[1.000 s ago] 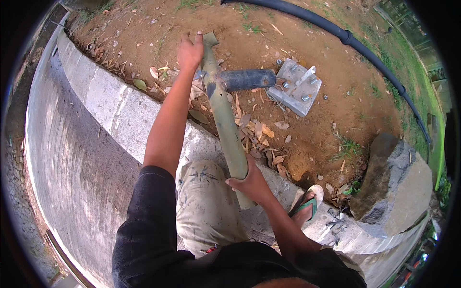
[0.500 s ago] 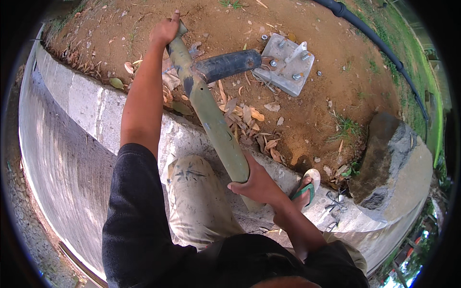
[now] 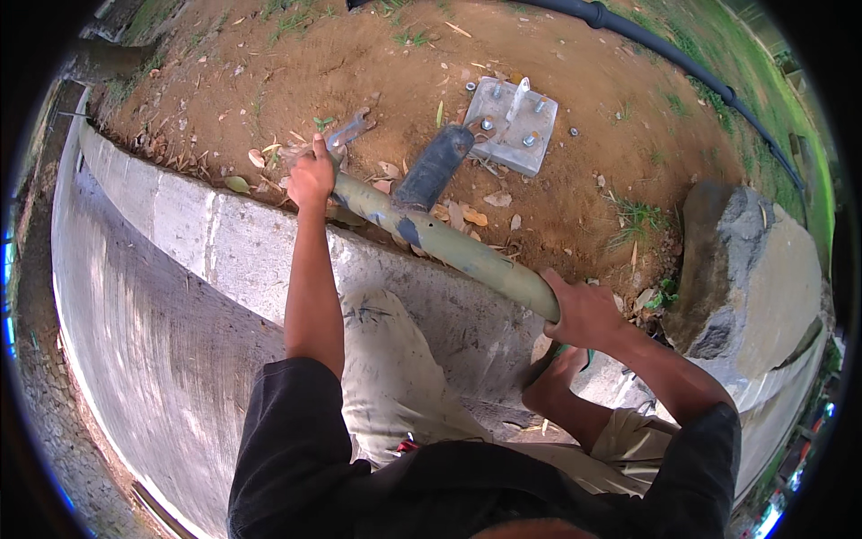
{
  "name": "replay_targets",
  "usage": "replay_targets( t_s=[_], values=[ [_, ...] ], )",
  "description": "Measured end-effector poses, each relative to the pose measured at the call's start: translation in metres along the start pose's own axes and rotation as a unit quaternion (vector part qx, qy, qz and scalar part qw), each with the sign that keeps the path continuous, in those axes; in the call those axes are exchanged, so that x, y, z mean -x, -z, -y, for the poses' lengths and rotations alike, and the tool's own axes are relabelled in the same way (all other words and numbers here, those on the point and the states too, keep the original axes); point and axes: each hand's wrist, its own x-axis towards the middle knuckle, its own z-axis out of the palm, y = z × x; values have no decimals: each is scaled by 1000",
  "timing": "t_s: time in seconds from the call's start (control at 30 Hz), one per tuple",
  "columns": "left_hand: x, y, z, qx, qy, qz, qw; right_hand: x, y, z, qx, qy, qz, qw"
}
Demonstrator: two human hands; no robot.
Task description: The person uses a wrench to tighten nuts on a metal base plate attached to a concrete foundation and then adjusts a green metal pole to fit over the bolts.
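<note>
The long olive-green metal pipe (image 3: 449,244) is lying diagonally across the concrete wall's top edge (image 3: 224,234), the left hand (image 3: 312,178) gripping its far upper end and the right hand (image 3: 584,313) clasping its near lower end, beside the dark crosswise handle (image 3: 435,166).

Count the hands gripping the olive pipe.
2. The left hand grips the far end of the olive pipe over the concrete curb; the right hand grips its near end. No other hands show.
</note>
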Motion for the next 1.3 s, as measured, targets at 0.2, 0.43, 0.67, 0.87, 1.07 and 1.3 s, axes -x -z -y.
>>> replay_targets(
  t_s=[0.2,0.43,0.67,0.87,1.07,1.3],
  values=[
    [88,4,15,-9,63,30,998,20,22,-92,184,31,-164,969],
    [170,-4,20,19,-6,69,997,14,97,-189,270,122,-137,945],
    [133,72,-18,386,78,442,806,2,155,-203,223,174,-167,945],
    [114,41,-9,477,143,438,749,-1,136,-216,196,189,-190,943],
    [139,19,8,534,150,371,745,-5,133,-222,214,207,-203,933],
    [203,4,0,561,244,313,726,-33,159,-267,242,194,-241,920]
  ],
)
